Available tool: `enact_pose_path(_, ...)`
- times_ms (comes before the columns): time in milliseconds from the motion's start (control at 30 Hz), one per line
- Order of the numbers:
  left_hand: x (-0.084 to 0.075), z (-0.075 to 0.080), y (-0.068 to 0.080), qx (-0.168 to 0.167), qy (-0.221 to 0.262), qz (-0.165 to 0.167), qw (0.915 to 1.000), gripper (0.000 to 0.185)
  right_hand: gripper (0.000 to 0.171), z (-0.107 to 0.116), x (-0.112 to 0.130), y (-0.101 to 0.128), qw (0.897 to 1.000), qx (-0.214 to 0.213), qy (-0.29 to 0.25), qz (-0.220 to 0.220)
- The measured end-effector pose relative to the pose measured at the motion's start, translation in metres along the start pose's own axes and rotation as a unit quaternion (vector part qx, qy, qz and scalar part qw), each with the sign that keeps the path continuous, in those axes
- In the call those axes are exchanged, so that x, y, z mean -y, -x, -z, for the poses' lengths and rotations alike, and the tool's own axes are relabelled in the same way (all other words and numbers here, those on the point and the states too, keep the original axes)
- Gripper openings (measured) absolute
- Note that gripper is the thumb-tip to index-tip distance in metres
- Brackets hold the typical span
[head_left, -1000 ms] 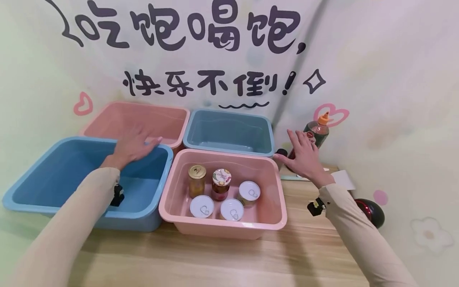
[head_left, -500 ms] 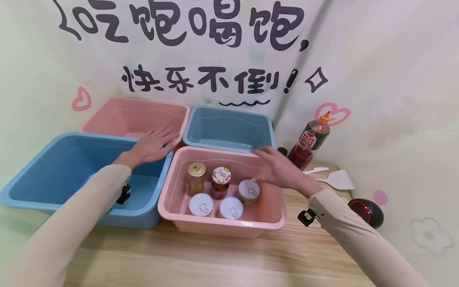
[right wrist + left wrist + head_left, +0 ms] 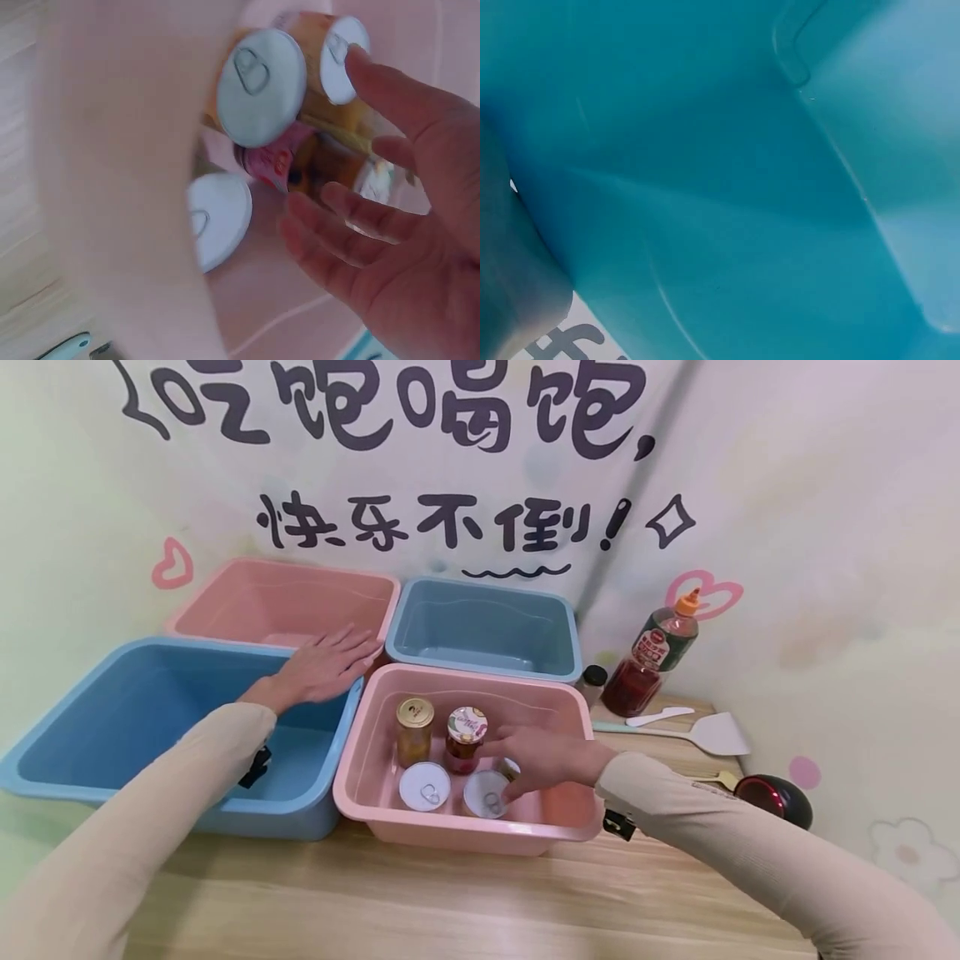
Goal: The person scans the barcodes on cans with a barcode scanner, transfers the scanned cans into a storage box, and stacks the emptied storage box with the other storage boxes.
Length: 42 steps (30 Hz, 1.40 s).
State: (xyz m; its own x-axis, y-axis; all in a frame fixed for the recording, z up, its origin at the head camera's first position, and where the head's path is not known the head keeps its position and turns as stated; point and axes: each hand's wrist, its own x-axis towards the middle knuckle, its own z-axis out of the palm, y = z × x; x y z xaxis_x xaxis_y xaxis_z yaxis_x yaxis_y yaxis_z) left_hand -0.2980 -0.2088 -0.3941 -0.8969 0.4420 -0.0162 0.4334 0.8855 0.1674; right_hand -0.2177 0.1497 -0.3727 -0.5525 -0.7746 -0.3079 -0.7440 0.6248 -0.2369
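- A pale wall with big dark lettering stands behind a wooden table (image 3: 465,902) holding four tubs: a pink tub (image 3: 281,602) far left, a grey-blue tub (image 3: 483,627) far right, a large blue tub (image 3: 135,727) near left, and a near pink tub (image 3: 465,831) right of it.
- A second ago the right hand (image 3: 543,758) was out by the sauce bottle (image 3: 651,653) at the far right; it has since swung left and dropped into the near pink tub, fingers loosely bent, touching the near right can (image 3: 486,793) and covering the can behind it. It grips nothing that I can make out.
- The left hand (image 3: 326,664) has slid slightly right and lies flat, fingers straight, on the large blue tub's far right rim.
- A gold-lidded jar (image 3: 414,731), a red jar (image 3: 466,739) and a near left can (image 3: 424,786) have not moved.
- The right wrist view shows the fingers (image 3: 352,225) spread just beside the ring-pull lids; the head view hides that gap.
- The left wrist view shows only blue plastic.
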Motion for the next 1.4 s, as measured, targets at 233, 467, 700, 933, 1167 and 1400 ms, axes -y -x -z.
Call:
enact_pose_path(233,-0.001,-0.001,-0.001,-0.018,-0.001,-0.001,0.9998,0.058,0.066,-0.006,0.008,-0.013,0.997,0.071,-0.004,-0.022)
enact_pose_path(467,0.002,-0.005,0.003,-0.018,0.0,0.003,0.9998,0.059,0.057,-0.003,0.014,-0.021,0.993,0.113,-0.018,-0.037)
enact_pose_path(700,0.004,-0.006,0.005,-0.008,0.0,0.005,1.0,0.06,0.05,-0.007,0.024,-0.036,0.988,0.142,-0.006,-0.057)
enact_pose_path(933,0.005,-0.005,0.005,-0.009,-0.006,0.005,0.9999,0.061,0.055,-0.017,0.029,-0.047,0.985,0.152,-0.011,-0.081)
enact_pose_path(1167,0.007,-0.006,0.003,-0.012,-0.008,0.001,0.9999,0.062,0.055,-0.026,0.028,-0.054,0.985,0.148,-0.008,-0.087)
enact_pose_path(1400,0.008,-0.008,0.001,-0.028,-0.006,0.0,0.9996,0.061,0.043,-0.039,0.028,-0.063,0.985,0.135,0.065,-0.08)
